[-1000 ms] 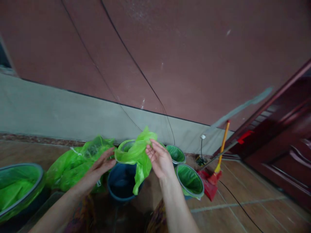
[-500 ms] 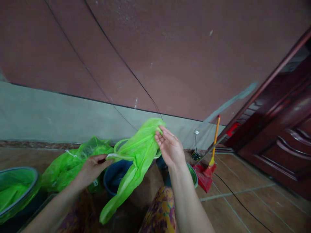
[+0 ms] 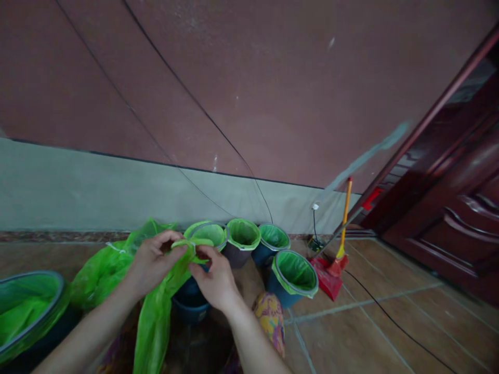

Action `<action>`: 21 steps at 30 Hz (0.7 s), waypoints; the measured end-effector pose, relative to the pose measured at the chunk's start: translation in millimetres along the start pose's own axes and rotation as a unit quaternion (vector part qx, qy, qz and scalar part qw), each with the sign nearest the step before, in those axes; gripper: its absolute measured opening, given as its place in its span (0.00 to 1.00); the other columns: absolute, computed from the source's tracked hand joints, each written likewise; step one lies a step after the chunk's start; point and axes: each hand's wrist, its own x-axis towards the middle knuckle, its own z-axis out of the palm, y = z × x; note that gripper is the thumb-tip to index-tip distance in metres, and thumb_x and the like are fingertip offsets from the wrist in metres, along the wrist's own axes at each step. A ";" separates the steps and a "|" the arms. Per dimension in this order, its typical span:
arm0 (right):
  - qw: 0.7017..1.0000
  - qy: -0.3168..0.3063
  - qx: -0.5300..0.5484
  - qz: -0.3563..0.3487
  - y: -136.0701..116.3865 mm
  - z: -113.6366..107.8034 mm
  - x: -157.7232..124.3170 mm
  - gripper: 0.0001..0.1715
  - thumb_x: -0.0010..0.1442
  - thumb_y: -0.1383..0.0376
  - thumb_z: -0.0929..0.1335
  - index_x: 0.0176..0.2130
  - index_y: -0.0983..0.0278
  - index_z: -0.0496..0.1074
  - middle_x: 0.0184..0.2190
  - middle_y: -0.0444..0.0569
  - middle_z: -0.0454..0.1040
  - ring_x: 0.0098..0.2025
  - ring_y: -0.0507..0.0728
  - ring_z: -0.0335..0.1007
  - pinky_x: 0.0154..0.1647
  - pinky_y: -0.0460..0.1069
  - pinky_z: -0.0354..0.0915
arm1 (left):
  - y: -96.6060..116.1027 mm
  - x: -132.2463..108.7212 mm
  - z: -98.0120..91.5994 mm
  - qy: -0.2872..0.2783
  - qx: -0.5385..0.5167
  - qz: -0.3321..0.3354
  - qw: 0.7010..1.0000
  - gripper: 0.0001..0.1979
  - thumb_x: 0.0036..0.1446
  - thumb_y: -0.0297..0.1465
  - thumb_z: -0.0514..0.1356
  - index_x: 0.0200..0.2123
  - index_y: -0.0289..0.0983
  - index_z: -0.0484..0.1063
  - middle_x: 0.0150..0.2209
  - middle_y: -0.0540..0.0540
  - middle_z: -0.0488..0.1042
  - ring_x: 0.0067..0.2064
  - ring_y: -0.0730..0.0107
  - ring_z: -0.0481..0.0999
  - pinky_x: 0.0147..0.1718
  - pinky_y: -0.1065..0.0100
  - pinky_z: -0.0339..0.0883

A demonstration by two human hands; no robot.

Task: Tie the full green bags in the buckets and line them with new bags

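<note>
Both hands meet in front of me at the top of a thin green plastic bag (image 3: 156, 319), which hangs down to the lower left. My left hand (image 3: 158, 259) pinches the gathered top edge between thumb and fingers. Close beside it, my right hand (image 3: 215, 278) pinches the same edge, near a small white band. Just below the hands stands a dark blue bucket (image 3: 191, 310), partly hidden by them and the bag. A heap of green bags (image 3: 103, 278), tied with a white strip, lies to the left of my left hand.
Several bins lined in green, among them a blue one (image 3: 294, 291) and a grey one (image 3: 238, 254), stand near the wall. A larger lined bin (image 3: 58, 291) is at far left. A red dustpan (image 3: 327, 278) and yellow-handled broom (image 3: 346, 213) lean right; a black cable (image 3: 384, 322) crosses the floor.
My right hand has moved left and down to join my left hand at the bag's top. The bag, spread between them before, now hangs down, and the lined bins behind show.
</note>
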 end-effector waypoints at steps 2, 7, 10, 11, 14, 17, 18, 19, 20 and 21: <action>0.999 -0.007 0.036 0.016 6.2 19.2 -0.4 0.16 0.55 0.66 0.70 0.45 0.62 0.76 0.39 0.47 0.80 0.40 0.56 0.74 0.44 0.51 0.70 | -3.1 0.1 5.5 -0.019 0.041 -0.002 0.999 0.10 0.53 0.40 0.60 0.28 0.39 0.69 0.26 0.52 0.70 0.30 0.68 0.71 0.32 0.69 0.65; 0.994 0.061 0.067 0.058 24.2 22.3 10.6 0.06 0.57 0.67 0.66 0.32 0.63 0.73 0.26 0.41 0.74 0.28 0.52 0.68 0.31 0.45 0.64 | -16.0 3.8 -0.5 -0.031 0.198 0.042 0.979 0.05 0.54 0.35 0.55 0.29 0.40 0.67 0.28 0.50 0.72 0.31 0.65 0.73 0.33 0.66 0.65; 0.989 0.140 -0.036 0.044 23.3 -2.2 14.5 0.09 0.58 0.68 0.64 0.34 0.63 0.75 0.28 0.43 0.74 0.28 0.52 0.67 0.32 0.46 0.63 | -28.4 8.2 -15.6 -0.053 0.262 0.061 0.962 0.12 0.50 0.29 0.53 0.38 0.39 0.72 0.37 0.44 0.77 0.37 0.60 0.76 0.39 0.62 0.68; 0.984 0.159 -0.079 0.028 21.3 -11.1 15.3 0.10 0.58 0.68 0.64 0.35 0.64 0.75 0.29 0.44 0.74 0.29 0.53 0.68 0.34 0.47 0.64 | -32.2 9.3 -20.4 -0.064 0.278 0.066 0.956 0.16 0.50 0.27 0.53 0.42 0.38 0.73 0.41 0.42 0.77 0.40 0.58 0.77 0.42 0.61 0.69; 0.967 0.166 -0.186 -0.044 15.3 -32.8 16.4 0.12 0.59 0.72 0.63 0.35 0.64 0.76 0.33 0.48 0.72 0.35 0.54 0.70 0.41 0.48 0.65 | -40.2 10.1 -30.3 -0.083 0.330 0.067 0.938 0.25 0.50 0.24 0.51 0.51 0.37 0.73 0.50 0.38 0.77 0.49 0.53 0.78 0.50 0.57 0.68; 0.950 0.149 -0.255 -0.096 15.5 -47.1 16.0 0.16 0.61 0.74 0.61 0.38 0.64 0.76 0.38 0.51 0.71 0.39 0.55 0.71 0.45 0.48 0.65 | -46.5 7.8 -35.1 -0.065 0.369 0.036 0.926 0.27 0.49 0.23 0.51 0.53 0.36 0.73 0.52 0.37 0.76 0.50 0.50 0.78 0.51 0.55 0.69; 0.945 0.145 -0.275 -0.104 17.6 -51.4 15.5 0.18 0.62 0.74 0.60 0.39 0.64 0.77 0.39 0.51 0.71 0.40 0.55 0.71 0.46 0.48 0.65 | -49.3 6.6 -36.8 -0.055 0.374 0.023 0.926 0.27 0.48 0.24 0.51 0.52 0.36 0.74 0.51 0.37 0.77 0.50 0.50 0.79 0.51 0.56 0.70; 0.939 0.142 -0.295 -0.108 20.5 -55.8 14.9 0.18 0.63 0.74 0.60 0.41 0.64 0.77 0.40 0.52 0.70 0.40 0.55 0.71 0.45 0.48 0.66 | -52.4 5.2 -39.1 -0.043 0.374 0.013 0.926 0.26 0.48 0.24 0.51 0.51 0.35 0.74 0.51 0.38 0.77 0.49 0.50 0.79 0.51 0.57 0.70; 0.933 0.140 -0.312 -0.108 24.2 -60.5 14.2 0.18 0.64 0.74 0.59 0.41 0.64 0.77 0.40 0.52 0.70 0.40 0.55 0.71 0.45 0.48 0.66 | -55.7 3.8 -41.8 -0.031 0.372 0.007 0.928 0.26 0.48 0.25 0.51 0.51 0.35 0.74 0.50 0.38 0.78 0.49 0.51 0.79 0.51 0.58 0.70; 0.928 0.139 -0.328 -0.106 28.2 -65.3 13.4 0.18 0.65 0.73 0.59 0.42 0.65 0.77 0.41 0.53 0.70 0.40 0.55 0.71 0.45 0.48 0.66 | -58.9 2.3 -45.1 -0.019 0.369 0.001 0.929 0.25 0.49 0.25 0.51 0.50 0.35 0.75 0.50 0.38 0.78 0.49 0.51 0.79 0.52 0.59 0.69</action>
